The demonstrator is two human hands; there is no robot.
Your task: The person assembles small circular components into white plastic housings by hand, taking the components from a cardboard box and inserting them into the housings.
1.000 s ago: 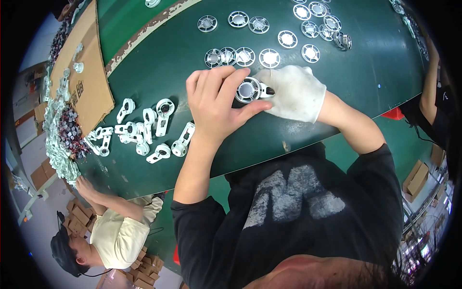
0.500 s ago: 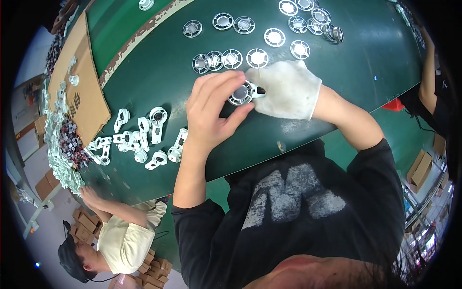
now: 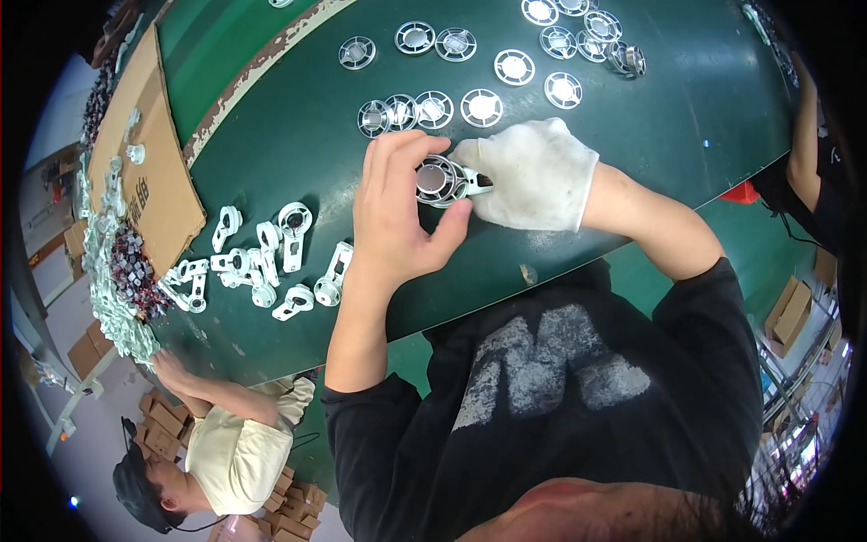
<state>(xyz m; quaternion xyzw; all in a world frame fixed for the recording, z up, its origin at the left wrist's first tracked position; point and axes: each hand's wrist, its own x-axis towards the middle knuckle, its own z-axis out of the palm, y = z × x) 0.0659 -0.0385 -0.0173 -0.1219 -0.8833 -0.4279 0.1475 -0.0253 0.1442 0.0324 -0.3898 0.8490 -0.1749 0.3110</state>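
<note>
My bare left hand (image 3: pixel 390 217) curls its fingers and thumb round the rim of a round silver spoked cover (image 3: pixel 435 179). White cotton covers my right hand (image 3: pixel 537 176), which is closed on the handle of a pale white part (image 3: pixel 474 184). The cover lies against the round head of that part, and both are held over the green table. Most of the handle is hidden inside the glove. Just beyond my hands lie more silver spoked covers (image 3: pixel 481 107), some overlapping. Several pale handled parts (image 3: pixel 293 237) are scattered to the left of my left forearm.
A cardboard sheet (image 3: pixel 167 154) stands at the table's left side, beside a heap of pale parts and small dark pieces (image 3: pixel 135 271). A co-worker in a cream shirt (image 3: pixel 237 452) reaches to that heap. Another person's arm (image 3: pixel 802 135) shows at the far right.
The silver cover has shifted slightly left, and its spoked face shows more fully. Both my hands have moved a little left with their grips kept.
</note>
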